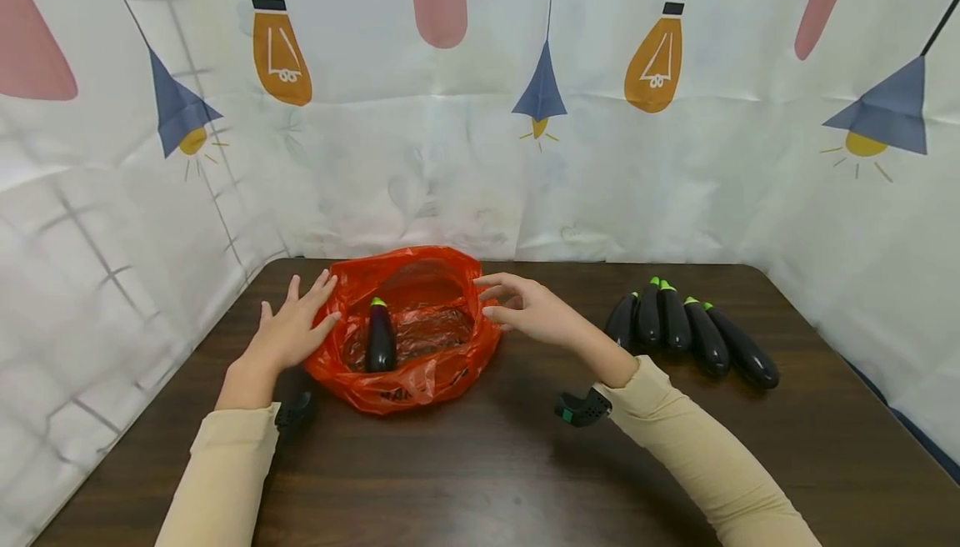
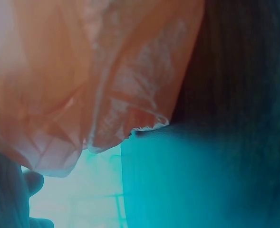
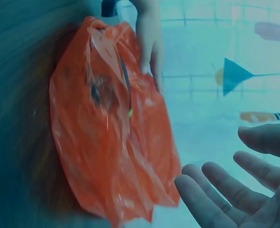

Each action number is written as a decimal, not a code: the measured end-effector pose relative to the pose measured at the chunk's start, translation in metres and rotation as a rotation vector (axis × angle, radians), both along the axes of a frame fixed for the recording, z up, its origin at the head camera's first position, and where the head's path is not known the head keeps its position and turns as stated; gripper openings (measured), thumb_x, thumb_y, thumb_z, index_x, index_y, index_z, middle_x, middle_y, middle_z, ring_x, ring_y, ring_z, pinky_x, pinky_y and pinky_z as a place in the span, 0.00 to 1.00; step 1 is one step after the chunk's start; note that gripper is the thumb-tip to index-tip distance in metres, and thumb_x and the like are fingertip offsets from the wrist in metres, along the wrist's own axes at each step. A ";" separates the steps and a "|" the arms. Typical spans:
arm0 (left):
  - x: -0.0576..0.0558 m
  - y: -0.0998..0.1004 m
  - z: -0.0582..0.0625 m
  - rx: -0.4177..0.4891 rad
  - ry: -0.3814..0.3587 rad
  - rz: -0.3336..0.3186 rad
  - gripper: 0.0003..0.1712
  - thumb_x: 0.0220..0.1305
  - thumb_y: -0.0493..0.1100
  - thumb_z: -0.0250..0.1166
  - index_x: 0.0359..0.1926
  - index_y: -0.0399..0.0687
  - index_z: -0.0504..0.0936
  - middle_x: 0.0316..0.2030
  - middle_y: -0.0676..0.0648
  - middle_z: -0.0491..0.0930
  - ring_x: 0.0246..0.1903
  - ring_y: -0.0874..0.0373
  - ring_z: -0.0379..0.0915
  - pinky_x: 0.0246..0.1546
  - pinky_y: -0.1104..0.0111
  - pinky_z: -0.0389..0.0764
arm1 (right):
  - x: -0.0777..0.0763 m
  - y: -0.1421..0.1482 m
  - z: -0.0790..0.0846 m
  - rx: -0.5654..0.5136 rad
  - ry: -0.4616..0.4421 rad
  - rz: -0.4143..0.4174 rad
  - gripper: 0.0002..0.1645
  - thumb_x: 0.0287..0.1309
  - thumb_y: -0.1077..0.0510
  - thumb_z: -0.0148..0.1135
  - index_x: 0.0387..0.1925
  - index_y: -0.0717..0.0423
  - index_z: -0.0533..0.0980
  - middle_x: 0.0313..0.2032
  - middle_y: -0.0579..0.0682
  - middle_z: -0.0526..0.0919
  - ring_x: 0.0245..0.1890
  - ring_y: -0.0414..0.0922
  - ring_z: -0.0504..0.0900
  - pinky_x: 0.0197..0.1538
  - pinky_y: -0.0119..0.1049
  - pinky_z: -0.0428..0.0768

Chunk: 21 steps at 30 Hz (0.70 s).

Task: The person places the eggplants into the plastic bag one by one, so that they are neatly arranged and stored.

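A red plastic bag [image 1: 442, 376] stands on the table with its mouth wide, and one dark eggplant [image 1: 381, 340] with a green tip is inside. At the bag's left rim is my left hand [image 1: 291, 328], fingers spread and fairly straight, overlapping the plastic in the head view. My right hand [image 1: 534, 309] hovers by the right rim with loosely bent fingers. Seen from the right wrist, the right hand's fingers [image 3: 225, 190] are apart and hold nothing, a short way from the bag [image 3: 144, 161]. Wrinkled plastic [image 2: 125, 71] fills much of the left wrist view.
Several eggplants [image 1: 675, 326] lie side by side at the right of the dark wooden table [image 1: 480, 480]. Behind and beside the table hangs a white cloth [image 1: 480, 172] printed with lamps and bulbs. Each wrist wears a black band [image 1: 583, 408].
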<state>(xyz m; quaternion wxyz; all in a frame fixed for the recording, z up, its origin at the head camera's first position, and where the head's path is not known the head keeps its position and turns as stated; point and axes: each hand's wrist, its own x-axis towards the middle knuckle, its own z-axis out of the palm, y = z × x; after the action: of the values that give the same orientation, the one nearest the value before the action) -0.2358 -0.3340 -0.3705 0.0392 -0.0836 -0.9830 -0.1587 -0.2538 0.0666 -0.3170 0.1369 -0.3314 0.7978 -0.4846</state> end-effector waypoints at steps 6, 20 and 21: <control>0.004 -0.002 0.000 0.008 -0.015 0.007 0.42 0.78 0.56 0.53 0.81 0.42 0.49 0.80 0.36 0.40 0.76 0.27 0.23 0.58 0.20 0.27 | 0.003 0.027 0.008 -0.023 0.016 -0.034 0.29 0.74 0.60 0.59 0.73 0.56 0.67 0.62 0.63 0.77 0.54 0.57 0.83 0.55 0.55 0.82; 0.000 -0.001 0.000 0.019 -0.005 -0.004 0.42 0.78 0.56 0.52 0.81 0.41 0.49 0.80 0.36 0.40 0.76 0.27 0.24 0.58 0.19 0.28 | 0.004 0.089 0.012 -0.021 0.084 -0.136 0.28 0.76 0.61 0.57 0.73 0.61 0.67 0.61 0.63 0.78 0.55 0.55 0.83 0.55 0.49 0.84; 0.000 -0.001 0.000 0.020 -0.006 -0.005 0.42 0.78 0.56 0.52 0.81 0.41 0.49 0.80 0.36 0.40 0.76 0.27 0.24 0.58 0.19 0.28 | 0.005 0.092 0.012 -0.024 0.084 -0.142 0.28 0.76 0.61 0.57 0.72 0.61 0.67 0.61 0.63 0.78 0.55 0.55 0.83 0.55 0.50 0.84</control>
<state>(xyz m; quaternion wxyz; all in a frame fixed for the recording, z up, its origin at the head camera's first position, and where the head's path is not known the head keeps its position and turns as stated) -0.2358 -0.3354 -0.3707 0.0367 -0.0850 -0.9813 -0.1687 -0.2492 0.1586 -0.3048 0.0644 -0.2955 0.8186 -0.4883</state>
